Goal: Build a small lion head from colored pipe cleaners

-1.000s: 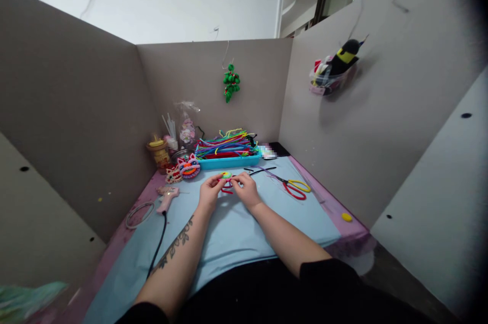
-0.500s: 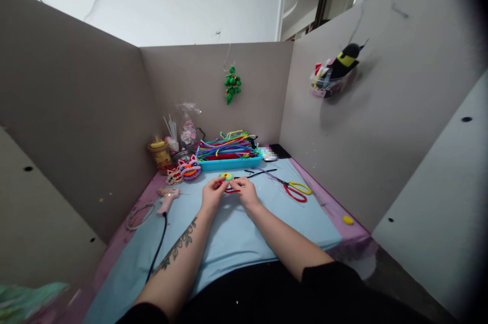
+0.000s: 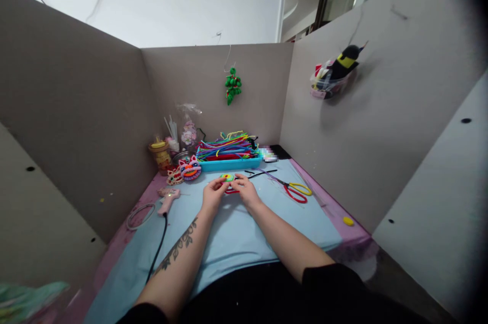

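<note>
Both hands meet over the light blue mat at the middle of the desk. My left hand and my right hand pinch a small pipe-cleaner piece between them, a round green and yellow coil with red loops below it. The fingers of each hand are closed on it. Black pipe cleaners lie just beyond my right hand.
A blue tray of coloured pipe cleaners stands at the back. Red and yellow scissors lie to the right, a pink glue gun with black cord to the left, beside finished craft faces and a jar. Grey partitions enclose the desk.
The hands have shifted slightly and turned the coiled piece between the fingers; it stays at the same spot. Nothing else on the desk has moved.
</note>
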Available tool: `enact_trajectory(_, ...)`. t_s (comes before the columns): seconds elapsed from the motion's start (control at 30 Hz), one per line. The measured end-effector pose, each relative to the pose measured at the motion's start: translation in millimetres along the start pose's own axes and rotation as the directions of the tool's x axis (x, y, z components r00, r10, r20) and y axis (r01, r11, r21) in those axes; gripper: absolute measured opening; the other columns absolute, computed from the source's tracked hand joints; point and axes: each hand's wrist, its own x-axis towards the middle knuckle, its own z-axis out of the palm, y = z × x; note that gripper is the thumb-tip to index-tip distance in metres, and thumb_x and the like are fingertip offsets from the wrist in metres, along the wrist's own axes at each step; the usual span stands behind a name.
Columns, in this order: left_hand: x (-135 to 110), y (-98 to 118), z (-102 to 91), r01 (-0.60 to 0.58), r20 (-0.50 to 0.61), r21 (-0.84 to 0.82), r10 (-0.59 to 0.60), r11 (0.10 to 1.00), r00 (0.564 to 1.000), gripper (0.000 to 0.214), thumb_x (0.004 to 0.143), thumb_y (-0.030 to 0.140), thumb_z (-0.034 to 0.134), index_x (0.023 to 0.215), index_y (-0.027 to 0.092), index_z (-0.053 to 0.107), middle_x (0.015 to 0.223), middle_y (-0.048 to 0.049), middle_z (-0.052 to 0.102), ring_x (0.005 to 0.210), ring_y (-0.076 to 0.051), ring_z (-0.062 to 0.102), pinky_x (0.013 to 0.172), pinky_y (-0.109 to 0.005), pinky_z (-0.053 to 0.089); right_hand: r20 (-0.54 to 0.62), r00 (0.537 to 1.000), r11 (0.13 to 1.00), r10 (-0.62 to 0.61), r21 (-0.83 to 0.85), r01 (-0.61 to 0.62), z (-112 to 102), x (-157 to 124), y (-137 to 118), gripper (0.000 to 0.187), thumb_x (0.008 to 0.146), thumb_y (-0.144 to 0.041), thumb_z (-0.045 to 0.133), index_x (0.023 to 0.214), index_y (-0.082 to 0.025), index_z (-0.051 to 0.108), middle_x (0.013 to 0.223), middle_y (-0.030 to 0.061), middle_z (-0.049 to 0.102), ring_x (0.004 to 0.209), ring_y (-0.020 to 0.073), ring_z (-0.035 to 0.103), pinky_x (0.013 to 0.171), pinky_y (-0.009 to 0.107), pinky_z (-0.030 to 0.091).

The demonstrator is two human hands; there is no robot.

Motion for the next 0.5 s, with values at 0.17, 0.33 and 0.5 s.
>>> enact_trajectory(0.17, 3, 2, -3.7, -0.023, -0.099, -0.019, 0.021, 1.0, 0.995, 0.045, 0.055, 0.034, 0.079, 0.092, 0.011, 0.067, 0.087, -0.0108, 0.071, 0.078, -0.019, 0.066, 0.075, -0.03, 0.049, 0.006, 0.985, 0.985, -0.172, 0.003, 0.172, -2, -9, -15, 0.022, 0.073, -0.028, 0.057, 0.092, -0.021, 0.066, 0.095, 0.0059, 0.058, 0.089, 0.0182, 0.054, 0.075, 0.03, 0.045)
enact_trajectory(0.33, 5, 1, -5.2, -0.032, -0.104, -0.022, 0.03, 0.999, 0.994, 0.046, 0.055, 0.033, 0.079, 0.093, 0.01, 0.066, 0.09, -0.0122, 0.071, 0.082, -0.02, 0.066, 0.076, -0.03, 0.048, 0.279, 0.946, 0.977, -0.163, 0.176, 0.116, 5, -18, -22, 0.014, 0.07, -0.031, 0.063, 0.078, -0.019, 0.066, 0.074, 0.0018, 0.064, 0.069, 0.015, 0.056, 0.068, 0.029, 0.045)
enact_trajectory(0.5, 11, -4, -11.2, 0.015, -0.144, -0.065, -0.024, 0.998, 0.989, 0.051, 0.052, 0.036, 0.08, 0.094, 0.011, 0.066, 0.084, -0.01, 0.071, 0.073, -0.017, 0.065, 0.068, -0.026, 0.046, 0.18, 0.983, 0.92, -0.038, 0.391, -0.036, -8, -4, -16, 0.019, 0.063, -0.038, 0.071, 0.069, -0.021, 0.064, 0.058, -0.0007, 0.059, 0.053, 0.0127, 0.051, 0.056, 0.029, 0.043)
